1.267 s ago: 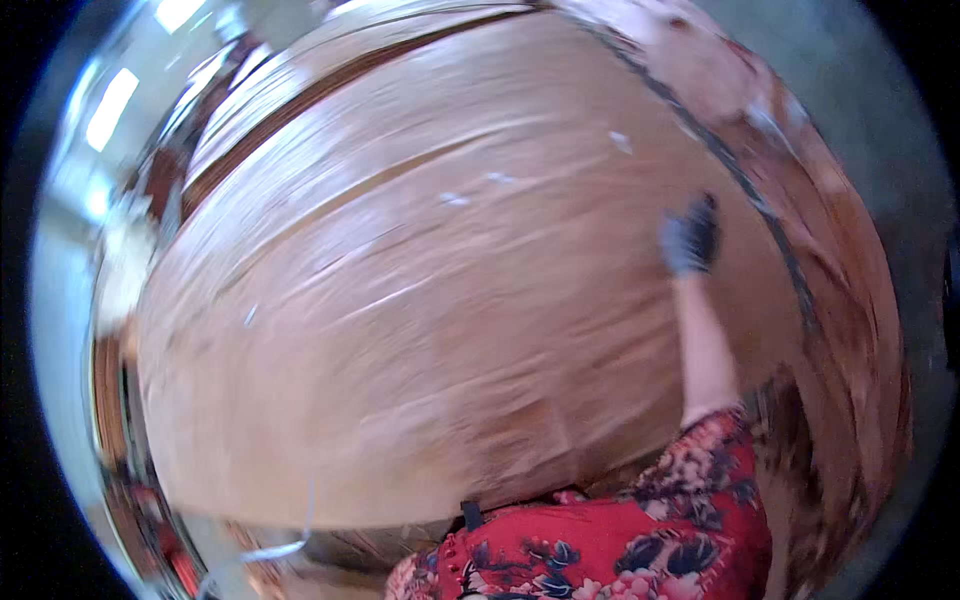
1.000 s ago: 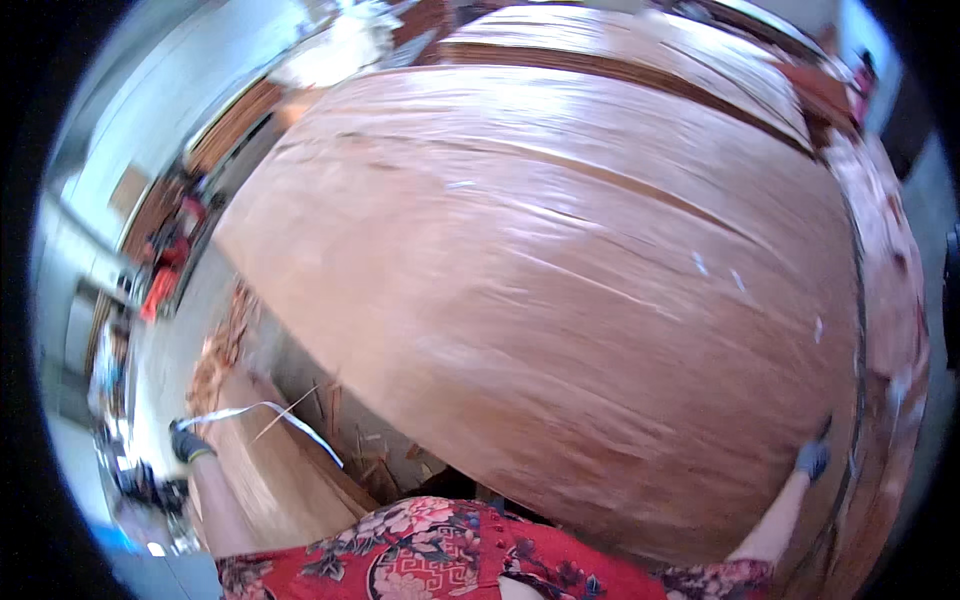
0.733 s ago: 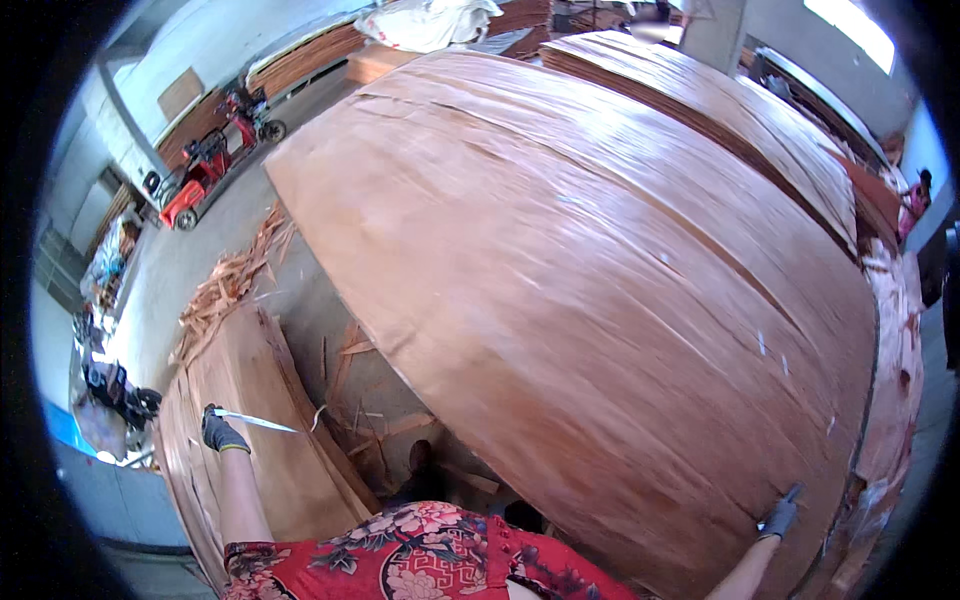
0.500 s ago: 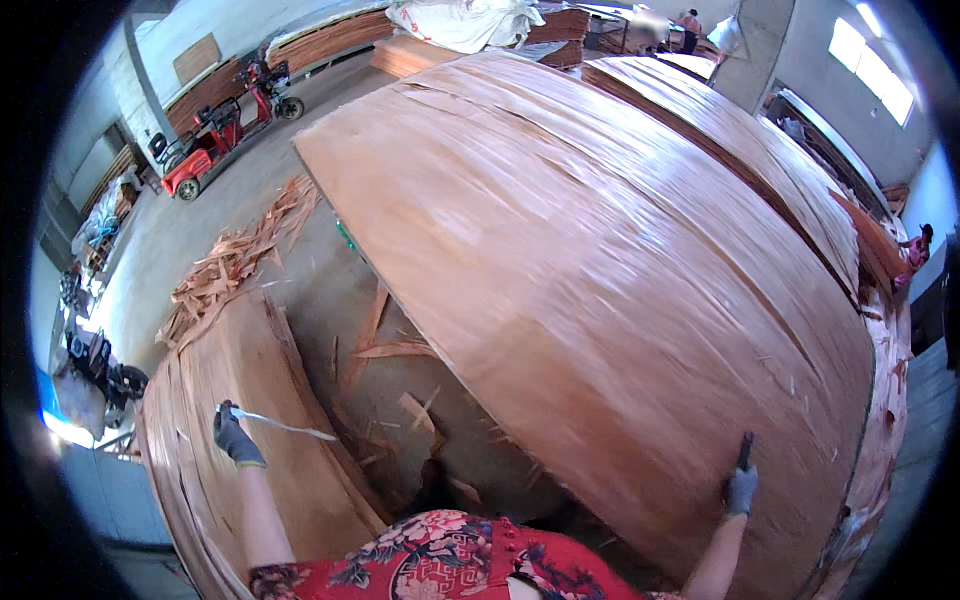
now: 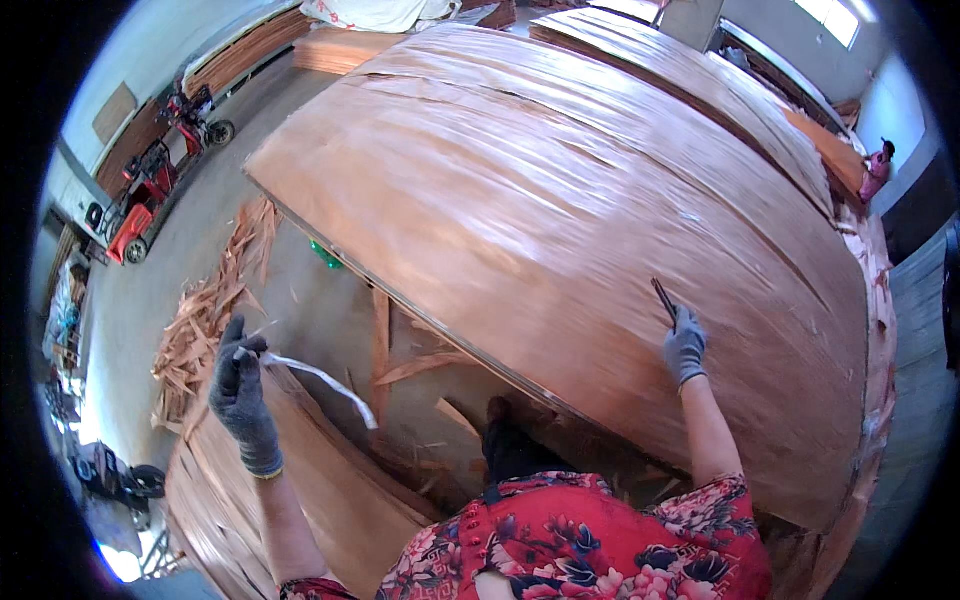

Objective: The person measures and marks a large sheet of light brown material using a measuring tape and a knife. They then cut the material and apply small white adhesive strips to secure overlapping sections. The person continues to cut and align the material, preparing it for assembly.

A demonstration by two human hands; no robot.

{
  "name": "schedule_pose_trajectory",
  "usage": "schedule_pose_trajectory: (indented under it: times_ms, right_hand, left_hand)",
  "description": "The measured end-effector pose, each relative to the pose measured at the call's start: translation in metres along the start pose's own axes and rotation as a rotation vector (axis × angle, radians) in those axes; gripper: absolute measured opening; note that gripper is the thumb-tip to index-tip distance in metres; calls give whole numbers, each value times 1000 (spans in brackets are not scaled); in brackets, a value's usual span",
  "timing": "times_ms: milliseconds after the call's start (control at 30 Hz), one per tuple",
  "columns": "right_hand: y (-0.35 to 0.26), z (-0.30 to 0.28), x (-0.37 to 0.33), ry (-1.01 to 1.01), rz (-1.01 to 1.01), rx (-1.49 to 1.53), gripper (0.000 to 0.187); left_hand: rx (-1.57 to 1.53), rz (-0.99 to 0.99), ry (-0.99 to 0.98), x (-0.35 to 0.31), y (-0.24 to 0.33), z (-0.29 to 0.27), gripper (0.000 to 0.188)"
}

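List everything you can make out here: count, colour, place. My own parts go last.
Broad wood sheet: one, brown, centre
White strip: one, white, in left hand
Slender tool: one, dark, in right hand
Near sheet stack: one, tan, lower left
Wood scraps: many, brown, floor at left
Green object: one, green, beside sheet's left edge
Vehicle: one, red, upper left
Motorbike: one, dark, far lower left
Rear stacks: several, brown, top
Cover: one, white, top
Other person: one, pink clothing, right
Left hand: one, grey glove, left
Right hand: one, grey glove, right
Shirt: one, red floral, bottom
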State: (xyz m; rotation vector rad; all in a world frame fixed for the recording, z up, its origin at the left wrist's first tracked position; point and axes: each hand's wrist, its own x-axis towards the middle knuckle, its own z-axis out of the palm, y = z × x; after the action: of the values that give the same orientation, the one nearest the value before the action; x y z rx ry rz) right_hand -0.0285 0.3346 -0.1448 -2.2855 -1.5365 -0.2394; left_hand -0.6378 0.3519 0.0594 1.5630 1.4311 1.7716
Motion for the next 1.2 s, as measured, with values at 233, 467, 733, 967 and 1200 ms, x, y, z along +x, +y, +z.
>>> schedule_pose_trajectory:
  times_ms: [233, 467, 733, 967, 1200]
  right_hand:
    - [-87, 57, 102, 43, 32, -260, 36]
    - [-251, -10, 183, -152, -282, 599, 75]
    - [-445, -45, 231, -866, -172, 1780, 37]
    - [-435, -27, 229, -232, -76, 1306, 11]
    - [-472, -10, 210, 8, 254, 1069, 8]
  left_hand:
    - [181, 434, -325, 181, 56, 72, 32]
    - [-99, 414, -645, 289, 58, 171, 31]
    - [-244, 352, -741, 361, 24, 246, 29]
    - [-648, 20, -703, 401, -86, 290, 28]
    - [-1054, -136, -581, 412, -154, 300, 28]
